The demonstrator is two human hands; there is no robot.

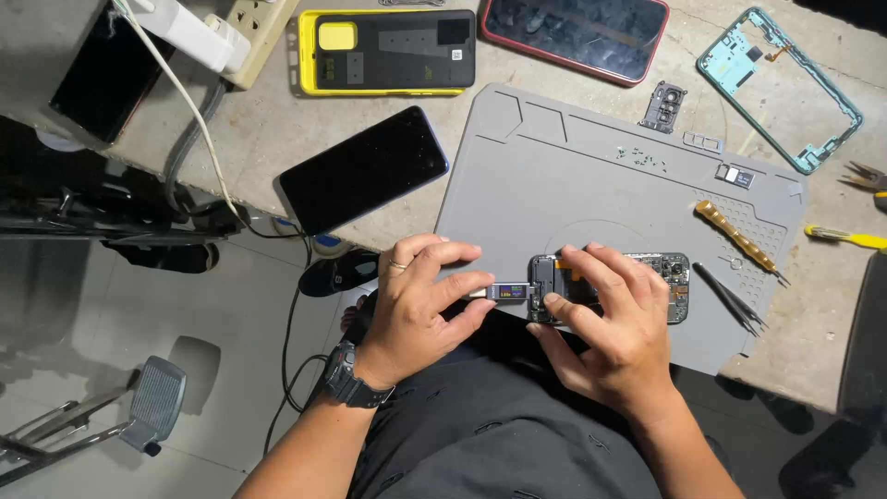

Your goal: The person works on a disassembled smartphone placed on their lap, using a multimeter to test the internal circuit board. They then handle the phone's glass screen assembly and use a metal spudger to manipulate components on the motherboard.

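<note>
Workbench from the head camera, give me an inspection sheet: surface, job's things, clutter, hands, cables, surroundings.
Surface: grey work mat on a worn bench.
Job's things: opened phone with its board exposed; small tester dongle at its end.
Clutter: yellow phone back, two dark phones, teal frame, screwdriver, tweezers, loose screws.
Hands: left hand pinches the dongle; right hand presses on the phone.
Cables: white cable from a charger in a power strip.
Surroundings: tiled floor, folded stool.
</note>
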